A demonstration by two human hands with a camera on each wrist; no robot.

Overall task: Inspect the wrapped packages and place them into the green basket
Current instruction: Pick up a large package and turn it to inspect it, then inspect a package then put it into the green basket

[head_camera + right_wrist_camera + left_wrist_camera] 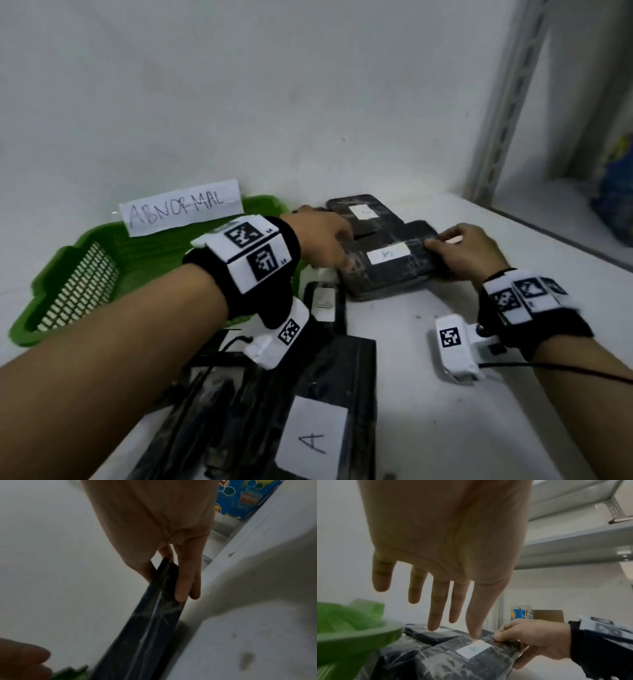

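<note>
A black wrapped package labelled B [394, 274] lies on other packages by the wall. My right hand [445, 245] pinches its right end, thumb on top and fingers underneath, as the right wrist view shows of the package [150, 628]. My left hand [337, 246] reaches over its left end with straight fingers; in the left wrist view the thumb tip [473, 634] touches the wrap beside the B label [474, 649]. The green basket [99, 233] stands at the left with an "ABNORMAL" paper sign [181, 207] on it.
More black wrapped packages lie around: one behind B by the wall [363, 212], one under my left wrist [323, 305], one labelled A [318, 428] at the front. A grey shelf post [507, 102] and a colourful bag [616, 192] stand on the right.
</note>
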